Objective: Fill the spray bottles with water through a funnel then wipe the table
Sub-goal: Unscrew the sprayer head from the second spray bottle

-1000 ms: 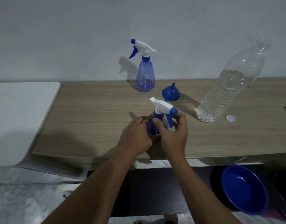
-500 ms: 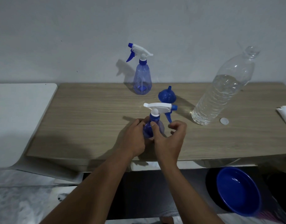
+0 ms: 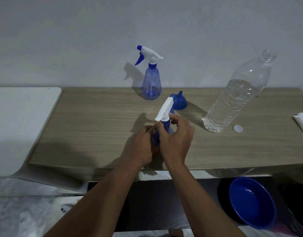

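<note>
In the head view, both forearms are extended forward from the lower edge and meet near the front middle of the wooden table (image 3: 96,127). The left hand (image 3: 142,147) is wrapped around the body of the near spray bottle (image 3: 164,124), which stands upright on the table. The right hand (image 3: 176,139) is closed on the blue collar just under the white trigger head, fingers curled and wrist bent. The head's long axis is tilted, its nozzle end pointing toward 1 o'clock. A second spray bottle (image 3: 151,82) stands at 12 o'clock by the wall, nozzle pointing toward 9 o'clock. A blue funnel (image 3: 179,101) lies mouth-down, spout up, between them. A water bottle (image 3: 236,94) stands at 2 o'clock, uncapped, its cap (image 3: 238,128) just beside it.
</note>
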{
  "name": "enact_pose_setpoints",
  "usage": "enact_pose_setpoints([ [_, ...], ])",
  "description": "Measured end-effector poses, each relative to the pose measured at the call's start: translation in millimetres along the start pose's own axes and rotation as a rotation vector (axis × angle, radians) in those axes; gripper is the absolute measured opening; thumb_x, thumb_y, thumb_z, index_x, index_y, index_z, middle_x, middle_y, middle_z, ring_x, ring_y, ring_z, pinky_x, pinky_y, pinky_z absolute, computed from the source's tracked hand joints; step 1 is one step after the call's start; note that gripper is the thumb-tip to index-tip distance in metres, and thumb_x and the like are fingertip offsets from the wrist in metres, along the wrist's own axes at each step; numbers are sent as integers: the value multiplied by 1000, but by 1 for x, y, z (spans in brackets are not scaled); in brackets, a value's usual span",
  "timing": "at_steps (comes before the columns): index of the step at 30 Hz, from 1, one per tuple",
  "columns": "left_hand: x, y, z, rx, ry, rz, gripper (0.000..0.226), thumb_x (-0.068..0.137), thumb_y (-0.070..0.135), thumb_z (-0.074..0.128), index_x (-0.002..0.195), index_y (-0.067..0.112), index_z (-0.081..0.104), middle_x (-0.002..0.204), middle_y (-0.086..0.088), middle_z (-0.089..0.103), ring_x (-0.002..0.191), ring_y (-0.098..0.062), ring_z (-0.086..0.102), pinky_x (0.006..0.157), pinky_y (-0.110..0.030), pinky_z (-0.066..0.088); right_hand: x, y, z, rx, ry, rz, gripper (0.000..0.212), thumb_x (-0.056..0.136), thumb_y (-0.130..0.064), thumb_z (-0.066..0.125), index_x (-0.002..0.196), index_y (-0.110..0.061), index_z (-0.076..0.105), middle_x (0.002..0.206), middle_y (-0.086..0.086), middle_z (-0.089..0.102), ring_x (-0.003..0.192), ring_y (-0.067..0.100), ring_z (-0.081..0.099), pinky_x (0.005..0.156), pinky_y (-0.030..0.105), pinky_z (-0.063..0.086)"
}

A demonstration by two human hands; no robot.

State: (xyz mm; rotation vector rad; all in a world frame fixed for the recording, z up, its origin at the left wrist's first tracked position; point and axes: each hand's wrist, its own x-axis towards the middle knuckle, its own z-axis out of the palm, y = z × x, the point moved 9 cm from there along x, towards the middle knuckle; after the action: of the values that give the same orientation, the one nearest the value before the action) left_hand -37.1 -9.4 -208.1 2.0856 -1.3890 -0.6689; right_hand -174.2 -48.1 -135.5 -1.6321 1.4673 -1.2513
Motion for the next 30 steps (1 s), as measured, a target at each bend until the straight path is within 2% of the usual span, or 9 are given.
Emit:
enact_pose_setpoints([
  [2, 1, 1, 0, 66, 5, 25, 36, 88, 45, 64, 121, 37, 53, 115, 12, 60, 94, -9, 62, 87, -40, 55, 3, -5, 3, -14, -26, -67, 34, 81, -36, 78, 110, -22, 69, 105, -13, 66, 101, 3, 44, 90, 35, 49],
  [5, 3, -3, 2, 76, -8, 20, 31, 87, 48, 64, 114, 36, 54, 107, 11, 59, 88, -10, 62, 83, -41, 56, 3, -13, 4, 4, -84, -130, 28, 87, -31, 74, 113, -20, 71, 99, -16, 64, 98, 6, 49, 84, 11, 39],
  [8, 1, 2, 1, 52, -10, 56, 34, 85, 48, 66, 115, 35, 55, 110, 9, 58, 90, -12, 62, 85, -40, 55, 5, -21, 1, 86, -127, -91, 13, 93, -28, 69, 105, -29, 68, 87, -24, 61, 90, 3, 56, 76, 6, 37],
  [10, -1, 9, -2, -15, -40, 57, 45, 81, 56, 63, 118, 32, 56, 113, 6, 58, 96, -15, 61, 88, -38, 53, 9, -28, -1, 151, -155, -54, 17, 94, -25, 68, 100, -40, 63, 86, -24, 63, 89, -5, 59, 75, 5, 40],
  [13, -4, 19, -4, -24, -89, 30, 72, 67, 71, 60, 131, 41, 47, 120, 7, 55, 105, -15, 58, 93, -39, 50, 22, -40, -9, 246, -134, -12, 16, 93, -26, 70, 104, -37, 65, 90, -14, 68, 90, 1, 64, 79, 14, 50],
  [17, -2, 16, -1, -29, -108, -35, 81, 67, 71, 70, 137, 52, 34, 133, 7, 50, 117, -21, 55, 102, -47, 47, 41, -57, -22, 297, -99, 1, 23, 91, -27, 73, 112, -19, 69, 98, -7, 71, 91, 9, 68, 80, 26, 56],
  [21, -4, 14, -3, 17, -68, -20, 89, 74, 70, 70, 146, 51, 22, 145, 8, 44, 122, -20, 53, 97, -36, 44, 51, -68, -32, 303, -61, -20, 24, 92, -28, 72, 112, -18, 68, 97, -8, 72, 89, 11, 69, 79, 32, 59],
  [26, -4, 15, -12, -31, -3, -19, 70, 75, 60, 76, 132, 41, 40, 124, 10, 58, 101, -13, 56, 85, -32, 43, 72, -71, -62, 292, 74, -7, 26, 91, -31, 73, 113, -18, 67, 99, -8, 70, 86, 2, 66, 74, 17, 54],
  [30, -2, 11, -14, -111, 70, 4, 48, 77, 34, 80, 117, 25, 55, 114, 6, 57, 99, -14, 58, 73, -25, 38, 77, -31, -51, -40, -74, 69, 20, 88, -34, 75, 98, -19, 66, 87, -11, 67, 80, 3, 63, 78, 29, 55],
])
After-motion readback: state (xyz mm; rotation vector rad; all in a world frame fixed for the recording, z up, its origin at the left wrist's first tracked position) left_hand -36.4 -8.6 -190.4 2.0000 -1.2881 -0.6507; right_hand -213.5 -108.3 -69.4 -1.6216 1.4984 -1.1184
